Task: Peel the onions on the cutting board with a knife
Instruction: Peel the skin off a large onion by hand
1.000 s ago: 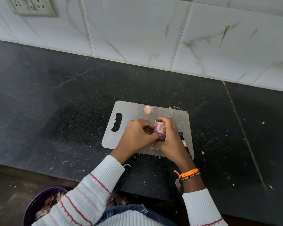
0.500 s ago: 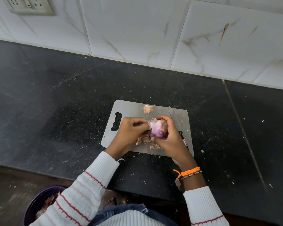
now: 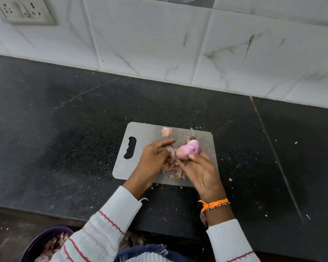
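Two hands work above a grey board (image 3: 140, 133) lying on a dark counter (image 3: 64, 129). Right hand (image 3: 201, 171) grips a pink, mostly peeled onion (image 3: 187, 151) in curled fingers, raised just over the board's middle. Left hand (image 3: 153, 157), forefinger extended toward the onion, pinches loose skin (image 3: 169, 149) at the onion's left side. Peelings (image 3: 171, 170) are heaped on the board beneath the hands; one further scrap (image 3: 166, 131) rests near the far edge. Knife tip (image 3: 192, 131) shows beyond the onion, the remainder hidden. Purple bowl (image 3: 40, 241) of skins sits at lower left, below the counter edge.
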`<state>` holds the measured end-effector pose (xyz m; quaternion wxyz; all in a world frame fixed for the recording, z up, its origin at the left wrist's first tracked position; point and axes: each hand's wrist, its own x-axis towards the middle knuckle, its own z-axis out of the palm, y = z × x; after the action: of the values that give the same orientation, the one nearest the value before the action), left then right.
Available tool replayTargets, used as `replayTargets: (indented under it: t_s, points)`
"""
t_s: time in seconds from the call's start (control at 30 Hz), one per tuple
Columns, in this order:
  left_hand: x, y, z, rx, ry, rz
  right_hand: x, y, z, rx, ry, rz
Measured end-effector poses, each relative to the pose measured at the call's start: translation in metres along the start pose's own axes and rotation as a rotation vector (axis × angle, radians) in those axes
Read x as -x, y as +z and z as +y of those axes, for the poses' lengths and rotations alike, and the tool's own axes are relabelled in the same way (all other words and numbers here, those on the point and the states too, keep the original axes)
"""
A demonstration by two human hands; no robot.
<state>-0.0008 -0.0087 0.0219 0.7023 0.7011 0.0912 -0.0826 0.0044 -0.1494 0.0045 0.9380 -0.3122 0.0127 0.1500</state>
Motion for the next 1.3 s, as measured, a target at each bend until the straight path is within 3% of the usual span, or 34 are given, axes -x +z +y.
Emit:
replayTargets:
  t_s: [0.1, 0.17, 0.33, 0.83, 1.0, 1.17, 1.3]
  points:
    - [-0.001, 0.002, -0.001, -0.39, 0.284, 0.103, 0.0, 0.006, 0.002, -0.031, 0.044, 0.102]
    - [-0.001, 0.002, 0.001, -0.485, 0.383, 0.108, 0.0, 0.009, 0.001, -0.011, 0.041, 0.16]
    - [0.006, 0.007, 0.003, -0.541, 0.429, 0.128, 0.002, 0.014, 0.001, 0.209, 0.01, 0.195]
    - [0.007, 0.003, 0.008, -0.612, 0.39, 0.2, 0.003, 0.022, 0.009, 0.368, 0.045, 0.178]
    - [0.005, 0.002, 0.005, -0.588, 0.363, 0.174, 0.005, 0.019, 0.007, 0.26, 0.069, 0.175]
    - [0.003, -0.006, 0.007, -0.389, 0.232, 0.074, 0.003, 0.016, 0.008, 0.227, 0.027, 0.209]
    - [0.006, -0.003, 0.008, -0.012, 0.01, -0.019, 0.001, 0.017, 0.008, 0.124, 0.075, 0.248]
